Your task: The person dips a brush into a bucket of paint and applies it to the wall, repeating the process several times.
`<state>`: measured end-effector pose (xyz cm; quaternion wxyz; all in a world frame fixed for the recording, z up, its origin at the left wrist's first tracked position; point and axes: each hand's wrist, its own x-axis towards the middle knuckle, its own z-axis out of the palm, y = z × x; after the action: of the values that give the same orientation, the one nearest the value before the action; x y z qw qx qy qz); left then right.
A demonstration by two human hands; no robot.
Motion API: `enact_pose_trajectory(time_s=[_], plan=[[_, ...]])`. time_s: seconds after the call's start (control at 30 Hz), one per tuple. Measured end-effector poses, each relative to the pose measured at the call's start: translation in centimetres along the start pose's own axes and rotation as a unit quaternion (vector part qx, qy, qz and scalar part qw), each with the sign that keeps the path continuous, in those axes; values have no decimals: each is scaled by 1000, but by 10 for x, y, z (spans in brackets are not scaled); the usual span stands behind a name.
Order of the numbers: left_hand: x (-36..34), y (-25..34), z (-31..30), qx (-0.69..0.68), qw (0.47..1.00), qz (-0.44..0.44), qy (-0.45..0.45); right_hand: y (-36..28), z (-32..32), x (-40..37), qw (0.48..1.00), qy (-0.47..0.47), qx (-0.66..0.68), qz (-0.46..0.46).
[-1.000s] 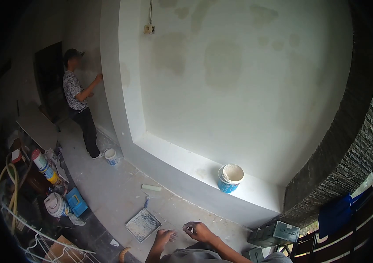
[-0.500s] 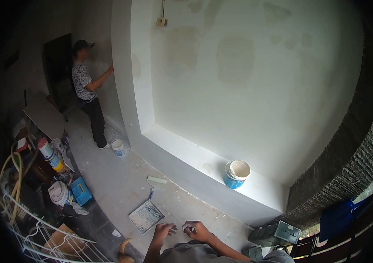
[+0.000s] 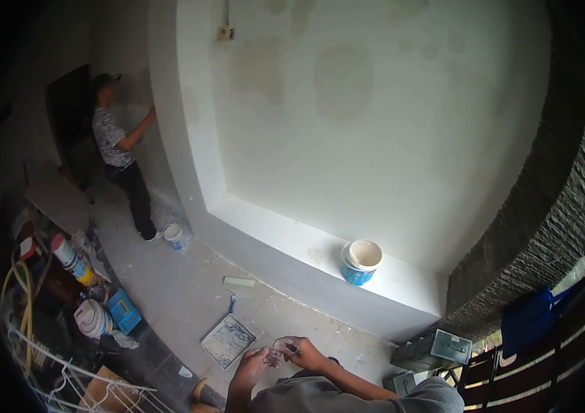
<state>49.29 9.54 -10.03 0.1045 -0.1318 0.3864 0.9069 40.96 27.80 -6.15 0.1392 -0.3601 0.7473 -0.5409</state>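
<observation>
Just right of the tray point(image 3: 228, 340), low in view, both hands meet above the floor point(image 3: 168, 289).

- Right hand point(image 3: 304, 354): pinched narrow on a small pale piece point(image 3: 283, 343). Too small to tell what it is.
- Left hand point(image 3: 251, 363): palm up, fingers loosely curled, tips against the piece. Can't tell if it actually grips.
- Both hands are dusted white.
- Tray: flat on the floor, smeared grey-white.
- Roller point(image 3: 239, 281): on the floor beyond the tray, apart from it.
- Ledge point(image 3: 285, 237): further beyond the tray and to its right, at the foot of the wall. A blue bucket point(image 3: 361, 262) stands upright on it with white stuff inside.
- Blue box point(image 3: 125, 311): left of the tray, among clutter, with a yellow hose point(image 3: 20, 289) further left.
- Co-worker point(image 3: 117, 148): well beyond the tray and left, standing with one hand raised to the wall corner. A small bucket point(image 3: 174, 235) sits by the feet.
- Green crates point(image 3: 433, 350): right of the tray, well apart.
</observation>
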Motion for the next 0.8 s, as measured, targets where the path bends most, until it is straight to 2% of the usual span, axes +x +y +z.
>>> enact_pose_trajectory(time_s=[0.07, 0.17, 0.27, 0.3, 0.4, 0.47, 0.5, 0.6, 0.73, 0.8], plan=[[4, 4, 7, 11, 1000, 12, -18, -6, -9, 2, 1000, 18, -2, -8], [11, 6, 15, 8, 1000, 19, 12, 5, -14, 4, 993, 44, -38, -102], [6, 12, 33, 16, 997, 64, 35, 3, -17, 2, 992, 43, -35, -117], [7, 11, 35, 25, 995, 89, 45, -6, -21, -4, 999, -17, 50, 9], [8, 13, 47, 63, 986, 133, 76, 2, -11, -7, 991, -11, 131, -17], [4, 20, 68, 70, 984, 164, 27, -1, -11, -7, 984, -26, 176, 18], [9, 18, 64, 61, 985, 150, 61, -4, -14, -11, 979, -36, 200, 31], [25, 16, 58, 114, 981, 140, 66, -24, -24, -21, 955, -16, 277, 105], [50, 4, 62, 246, 955, 147, 75, -9, -27, -36, 928, 28, 347, 132], [60, -3, 66, 262, 950, 167, 29, 3, -27, -43, 913, 49, 384, 128]])
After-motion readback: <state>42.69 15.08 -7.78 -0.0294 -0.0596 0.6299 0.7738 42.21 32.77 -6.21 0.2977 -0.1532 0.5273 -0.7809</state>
